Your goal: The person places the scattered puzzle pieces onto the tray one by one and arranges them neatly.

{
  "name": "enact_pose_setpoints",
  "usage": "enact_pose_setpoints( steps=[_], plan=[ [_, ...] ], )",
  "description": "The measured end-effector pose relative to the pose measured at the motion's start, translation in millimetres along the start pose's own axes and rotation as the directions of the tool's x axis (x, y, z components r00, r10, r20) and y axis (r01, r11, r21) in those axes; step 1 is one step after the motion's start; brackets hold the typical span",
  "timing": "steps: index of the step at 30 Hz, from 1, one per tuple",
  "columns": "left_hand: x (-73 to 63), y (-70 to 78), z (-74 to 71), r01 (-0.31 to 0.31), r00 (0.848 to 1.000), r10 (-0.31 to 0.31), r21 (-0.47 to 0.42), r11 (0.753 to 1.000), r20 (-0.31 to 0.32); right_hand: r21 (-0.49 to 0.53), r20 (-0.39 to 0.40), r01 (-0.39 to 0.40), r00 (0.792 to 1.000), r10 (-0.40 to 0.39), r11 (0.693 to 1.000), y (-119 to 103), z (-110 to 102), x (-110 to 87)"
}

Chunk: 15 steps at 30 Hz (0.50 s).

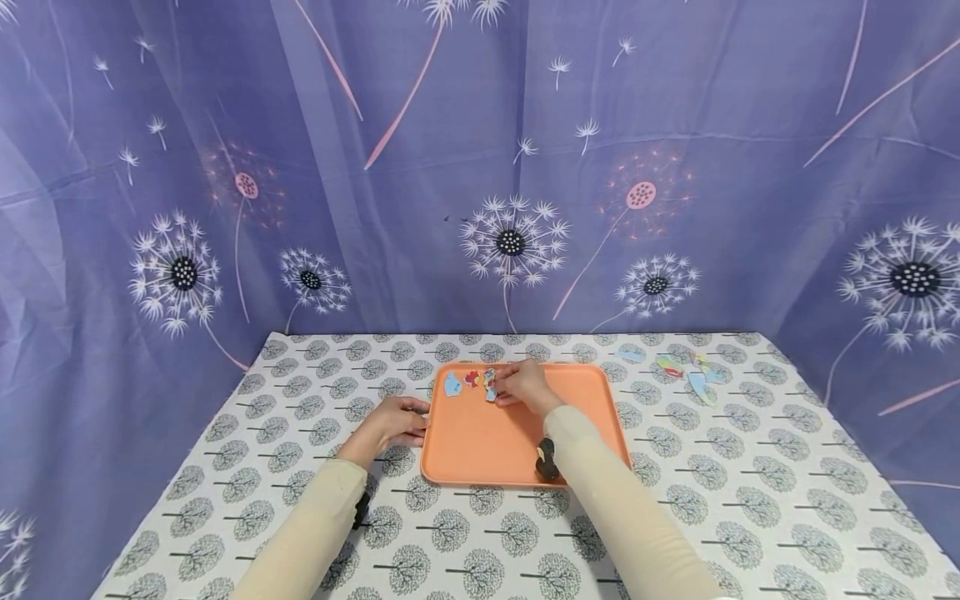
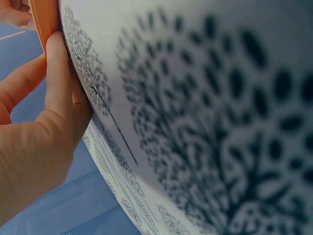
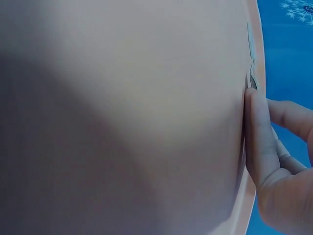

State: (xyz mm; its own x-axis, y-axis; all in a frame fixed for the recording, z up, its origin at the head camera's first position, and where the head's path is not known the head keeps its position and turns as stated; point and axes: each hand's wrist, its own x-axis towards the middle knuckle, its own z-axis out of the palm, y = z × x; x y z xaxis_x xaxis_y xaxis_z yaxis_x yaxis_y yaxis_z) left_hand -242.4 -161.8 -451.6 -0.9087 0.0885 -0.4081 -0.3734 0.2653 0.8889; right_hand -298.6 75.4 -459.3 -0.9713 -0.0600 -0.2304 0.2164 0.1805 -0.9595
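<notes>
Head view: a person's right hand (image 1: 525, 385) touches a colourful cutout (image 1: 490, 387) on an orange tray (image 1: 480, 446), near its far edge; I cannot tell whether that grip pinches or presses. The left hand (image 1: 393, 423) has an unclosed grip, fingers extended against the tray's left rim. Left of the touched piece lie a red cutout (image 1: 472, 379) and a blue cutout (image 1: 452, 384); more pieces (image 1: 699, 387) rest rightward on the table (image 1: 750, 500).

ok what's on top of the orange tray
A blue cutout, a red cutout and a patterned cutout at the right hand; anything under hand or sleeve is hidden.
</notes>
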Motion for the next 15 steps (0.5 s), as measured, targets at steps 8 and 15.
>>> enact_pose_setpoints(
  steps=[8, 15],
  plan=[
    [1.3, -0.7, 0.7, 0.012, 1.0, -0.012, 0.0, 1.0, -0.005, -0.027, 0.019, 0.013, 1.0, -0.013, 1.0, -1.5, 0.2, -2.7],
    [3.0, -2.1, 0.2, 0.008, 1.0, -0.008, -0.006, 1.0, -0.002, -0.008, 0.046, 0.014, 0.999, -0.013, 1.0, -0.5, -2.6, -1.2]
  ],
)
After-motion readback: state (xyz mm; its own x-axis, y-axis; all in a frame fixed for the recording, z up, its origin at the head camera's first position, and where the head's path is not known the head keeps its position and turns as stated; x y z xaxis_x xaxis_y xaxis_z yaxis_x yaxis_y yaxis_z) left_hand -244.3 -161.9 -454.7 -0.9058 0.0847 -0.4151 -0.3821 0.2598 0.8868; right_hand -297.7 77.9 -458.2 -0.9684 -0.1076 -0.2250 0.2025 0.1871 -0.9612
